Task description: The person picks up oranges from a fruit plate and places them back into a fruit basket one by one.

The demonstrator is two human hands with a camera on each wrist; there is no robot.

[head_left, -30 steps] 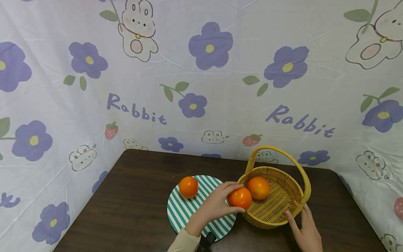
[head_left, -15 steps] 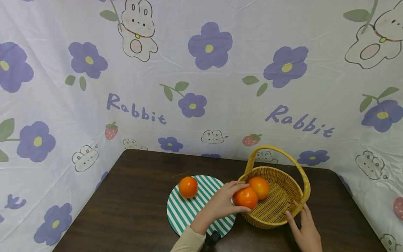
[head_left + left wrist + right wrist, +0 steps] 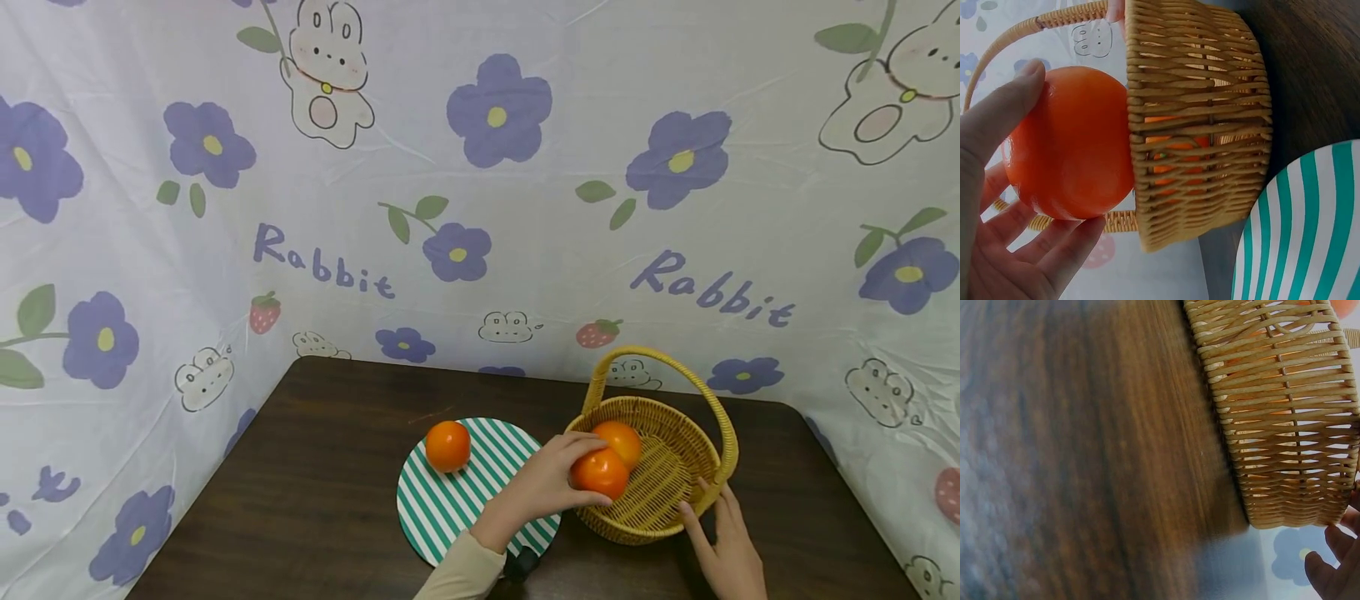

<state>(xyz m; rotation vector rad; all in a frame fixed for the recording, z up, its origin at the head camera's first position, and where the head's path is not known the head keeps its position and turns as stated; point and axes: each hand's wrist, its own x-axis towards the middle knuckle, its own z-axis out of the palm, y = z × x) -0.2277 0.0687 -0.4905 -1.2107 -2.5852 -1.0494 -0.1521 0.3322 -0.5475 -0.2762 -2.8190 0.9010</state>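
My left hand holds a smooth, glossy orange-red fruit between thumb and fingers. It is at the left rim of a yellow wicker basket. In the left wrist view the held fruit is beside the basket's rim, with the thumb on one side and fingers on the other. Inside the basket lies an orange fruit, partly hidden by the held one. My right hand holds the basket's right rim near the foot of the handle; in the right wrist view, only some fingers show at the rim.
A round green-and-white striped mat lies left of the basket, with another orange fruit on its far left part. The dark wooden table meets a patterned cloth behind. The tall basket handle arches over the basket.
My left hand has moved the held fruit rightward, from the basket's left rim further over the basket and nearer the fruit inside. My right hand and the basket have stayed almost still.
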